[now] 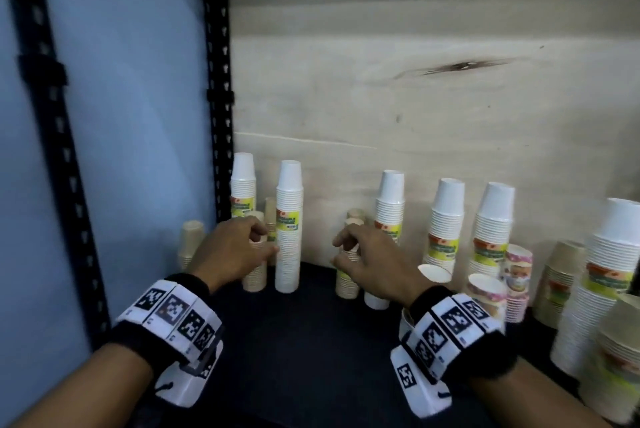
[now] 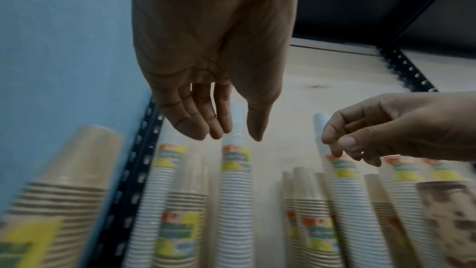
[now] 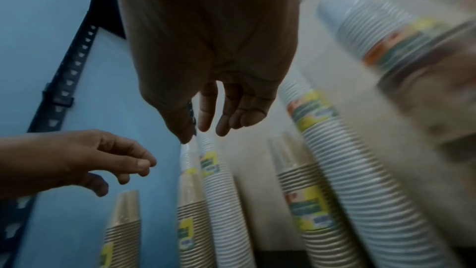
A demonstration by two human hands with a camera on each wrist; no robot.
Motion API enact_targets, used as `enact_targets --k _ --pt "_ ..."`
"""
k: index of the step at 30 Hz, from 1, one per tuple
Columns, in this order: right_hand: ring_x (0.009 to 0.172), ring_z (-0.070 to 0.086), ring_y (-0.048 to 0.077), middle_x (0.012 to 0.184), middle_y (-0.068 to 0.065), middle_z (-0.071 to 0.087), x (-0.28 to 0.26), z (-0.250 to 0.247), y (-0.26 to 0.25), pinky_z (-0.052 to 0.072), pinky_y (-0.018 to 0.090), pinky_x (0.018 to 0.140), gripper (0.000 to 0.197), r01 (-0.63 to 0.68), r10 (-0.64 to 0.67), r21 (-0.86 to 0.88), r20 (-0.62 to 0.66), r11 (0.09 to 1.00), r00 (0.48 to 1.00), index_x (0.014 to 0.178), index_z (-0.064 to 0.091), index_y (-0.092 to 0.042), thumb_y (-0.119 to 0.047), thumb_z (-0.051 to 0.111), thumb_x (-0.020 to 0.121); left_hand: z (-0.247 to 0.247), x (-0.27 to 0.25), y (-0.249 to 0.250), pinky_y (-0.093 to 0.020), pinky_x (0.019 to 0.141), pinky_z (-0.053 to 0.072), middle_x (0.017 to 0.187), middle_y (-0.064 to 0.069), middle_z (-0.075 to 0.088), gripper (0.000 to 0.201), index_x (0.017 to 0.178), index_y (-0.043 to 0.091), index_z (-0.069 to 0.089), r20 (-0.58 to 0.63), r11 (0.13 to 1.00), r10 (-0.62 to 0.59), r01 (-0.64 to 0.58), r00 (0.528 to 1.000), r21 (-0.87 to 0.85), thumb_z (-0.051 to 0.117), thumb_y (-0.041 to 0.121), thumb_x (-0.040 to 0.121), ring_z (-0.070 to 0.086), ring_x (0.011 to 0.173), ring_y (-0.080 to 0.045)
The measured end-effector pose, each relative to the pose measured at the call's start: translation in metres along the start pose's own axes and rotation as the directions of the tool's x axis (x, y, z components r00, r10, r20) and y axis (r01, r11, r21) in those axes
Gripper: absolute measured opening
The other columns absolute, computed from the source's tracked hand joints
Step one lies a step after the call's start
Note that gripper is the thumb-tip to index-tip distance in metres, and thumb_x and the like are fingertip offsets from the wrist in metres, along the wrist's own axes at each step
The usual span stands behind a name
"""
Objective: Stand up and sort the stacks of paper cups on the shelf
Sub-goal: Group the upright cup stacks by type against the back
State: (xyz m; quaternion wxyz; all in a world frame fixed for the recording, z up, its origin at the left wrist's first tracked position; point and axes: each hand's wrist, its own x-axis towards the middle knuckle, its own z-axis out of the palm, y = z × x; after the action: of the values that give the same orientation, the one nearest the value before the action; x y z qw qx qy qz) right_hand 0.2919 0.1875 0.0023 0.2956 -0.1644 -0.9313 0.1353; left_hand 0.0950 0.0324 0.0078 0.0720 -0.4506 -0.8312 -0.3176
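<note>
Your left hand (image 1: 231, 247) and right hand (image 1: 370, 255) hover with fingers loosely spread, holding nothing, over upright brown cup stacks (image 1: 347, 275) at the shelf's (image 1: 304, 341) far left.

We could not tell whether the left hand (image 1: 231, 249) touched the brown stack (image 1: 255, 275) it partly hid beside the tall white stack (image 1: 288, 226). Right of that white stack, the right hand (image 1: 367, 256) covered the middle of another brown stack (image 1: 347, 283). Farthest right, the picture's edge cut off a large white stack (image 1: 602, 275), and the wrist views blurred every label.
</note>
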Motion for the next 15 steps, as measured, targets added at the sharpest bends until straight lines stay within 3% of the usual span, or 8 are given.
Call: enact_targets --k 3,7,12,15 --pt "0.087 0.057 0.007 0.101 -0.008 0.060 0.028 0.026 -0.021 0.046 0.023 0.075 0.033 -0.037 0.030 0.064 0.115 0.997 0.993 0.117 0.056 -0.024 -0.039 0.065 0.089 -0.018 0.007 -0.031 -0.030 0.082 0.046 0.106 0.001 0.061 0.039 0.109 0.024 0.065 -0.099 0.992 -0.019 0.031 0.995 0.125 0.071 0.049 0.079 0.057 0.097 -0.016" --pt "0.099 0.062 0.018 0.113 0.000 0.064 0.064 0.059 -0.042 0.050 0.034 0.086 0.050 -0.044 0.029 0.068 0.208 0.997 0.978 0.134 0.045 -0.025 -0.042 0.062 0.090 -0.029 0.014 -0.062 -0.038 0.098 0.039 0.119 -0.005 0.052 0.044 0.116 0.028 0.064 -0.186 0.978 -0.062 0.097 0.981 0.187 0.072 0.048 0.078 0.046 0.118 -0.029" --pt "0.112 0.060 0.032 0.125 0.014 0.063 0.096 0.098 -0.062 0.048 0.039 0.091 0.074 -0.026 0.020 0.023 0.222 0.999 0.975 0.152 0.018 -0.020 -0.034 0.060 0.092 -0.032 0.020 -0.087 -0.035 0.104 0.035 0.135 -0.005 0.049 0.055 0.127 0.030 0.058 -0.148 0.974 -0.129 0.153 0.981 0.165 0.074 0.042 0.076 0.047 0.125 -0.026" --pt "0.116 0.058 0.034 0.131 0.017 0.058 0.109 0.116 -0.064 0.046 0.041 0.095 0.078 -0.054 0.051 0.010 0.210 0.998 0.976 0.154 0.013 -0.020 -0.033 0.060 0.093 -0.031 0.021 -0.097 -0.031 0.101 0.037 0.134 -0.004 0.052 0.055 0.128 0.028 0.058 -0.121 0.979 -0.138 0.154 0.983 0.136 0.075 0.038 0.076 0.050 0.122 -0.023"
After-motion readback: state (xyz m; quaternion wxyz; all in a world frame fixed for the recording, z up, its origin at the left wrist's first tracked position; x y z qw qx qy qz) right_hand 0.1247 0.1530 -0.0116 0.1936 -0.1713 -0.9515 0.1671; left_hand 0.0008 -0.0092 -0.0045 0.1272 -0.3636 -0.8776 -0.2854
